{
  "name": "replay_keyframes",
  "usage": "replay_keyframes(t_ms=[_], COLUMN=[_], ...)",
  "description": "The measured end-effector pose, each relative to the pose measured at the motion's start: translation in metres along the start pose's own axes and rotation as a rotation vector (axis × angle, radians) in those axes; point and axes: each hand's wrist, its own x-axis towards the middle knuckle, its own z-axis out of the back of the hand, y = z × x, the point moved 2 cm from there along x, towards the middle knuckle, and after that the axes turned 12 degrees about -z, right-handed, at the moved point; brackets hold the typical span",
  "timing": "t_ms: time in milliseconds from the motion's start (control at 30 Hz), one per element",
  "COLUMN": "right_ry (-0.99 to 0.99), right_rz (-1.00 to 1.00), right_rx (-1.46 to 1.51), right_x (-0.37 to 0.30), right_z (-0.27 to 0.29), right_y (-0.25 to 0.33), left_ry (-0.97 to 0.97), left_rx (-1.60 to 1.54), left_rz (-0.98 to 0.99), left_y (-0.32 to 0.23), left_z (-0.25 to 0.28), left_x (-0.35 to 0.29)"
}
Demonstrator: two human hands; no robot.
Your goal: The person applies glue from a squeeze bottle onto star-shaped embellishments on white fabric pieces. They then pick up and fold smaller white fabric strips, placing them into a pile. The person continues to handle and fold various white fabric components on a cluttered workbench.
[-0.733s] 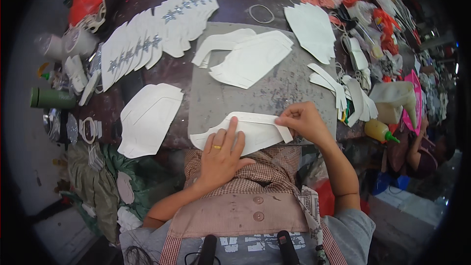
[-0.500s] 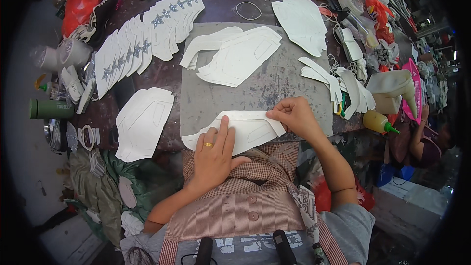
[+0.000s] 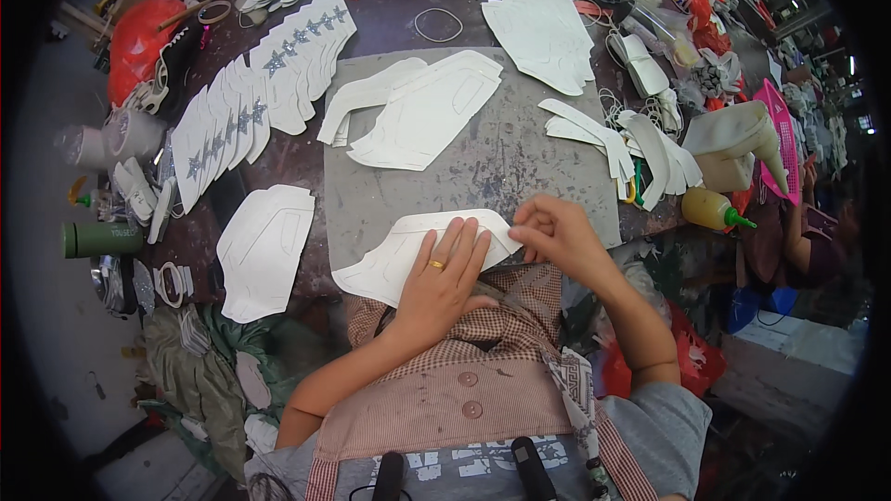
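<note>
One left hand (image 3: 445, 283), one right hand (image 3: 561, 241), one gold ring (image 3: 436, 264), two apron buttons (image 3: 467, 378). Around the worktop (image 3: 399, 26): one grey board (image 3: 520, 153), one white panel (image 3: 380, 264) under the left hand, one strip (image 3: 497, 223) on it, one lone panel (image 3: 264, 255), one green bottle (image 3: 102, 239), one yellow squeeze bottle (image 3: 703, 209), one pale loop (image 3: 416, 24). Starred panels (image 3: 302, 70): several (overlapped, no exact count).

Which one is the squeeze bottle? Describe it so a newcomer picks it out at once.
On the dark table, find the gray board and go right, past the white strips. Just below the cream container in the picture, the squeeze bottle lies on its side. Its yellow body and green nozzle, pointing right, set it apart from the container and the strips.
</note>
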Motion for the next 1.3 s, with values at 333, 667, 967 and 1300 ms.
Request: replay_keyframes(t_ms=[333, 667, 967, 1300], right_ry=[-0.235, -0.402, -0.984, -0.316], right_rz=[0.33, 0.397, 0.716, 0.353], right_rx=[-0.59, -0.206, -0.781, 0.412], right_x=[-0.014, 0.011, 0.072, 0.007], right_z=[-0.005, 0.016, 0.098, 0.026], right_y=[0.009, 0.014, 0.004, 0.0], left_ry=[-0.063, -0.291, -0.369, -0.162], left_rx=[-0.06, -0.234, 0.505, 0.133], left_rz=[0.127, 0.54, 0.781, 0.396], left_y=[0.001, 0.043, 0.091, 0.148], left_z=[0.025, 0.073, 0.134, 0.043], left_x=[0.016, -0.037, -0.123, 0.091])
